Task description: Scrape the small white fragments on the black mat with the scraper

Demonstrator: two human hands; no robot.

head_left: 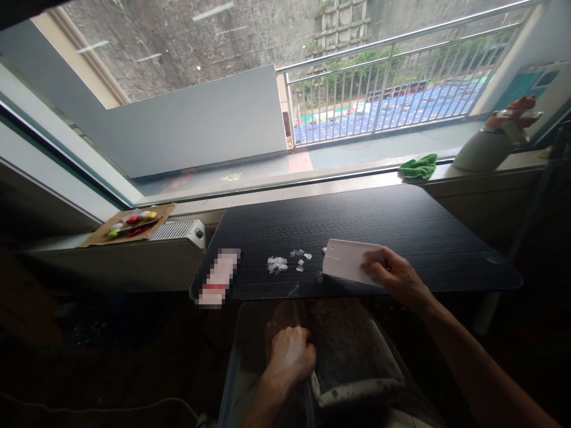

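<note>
My right hand (382,268) is closed round the right end of a flat white plastic scraper (345,259) with rounded corners and a small hole. The scraper stands tilted over the dark table (276,223). Small whitish scraps (277,265) lie in a pile left of it, with several loose scraps (301,257) between pile and scraper. Below the table's front edge, my left hand (292,351) is closed in a fist, its fingers turned away from view. It is over a clear plastic bin (238,356), beside a dark, stained tray with a pale rim (361,392); what it grips is hidden.
A pixelated pink-white item (218,279) lies at the table's left end. On the windowsill are a green cloth (419,167) and a pale spray bottle (484,147). Left stand a white heater (178,230) and cardboard with colourful pieces (134,221). A white cable (102,408) crosses the floor.
</note>
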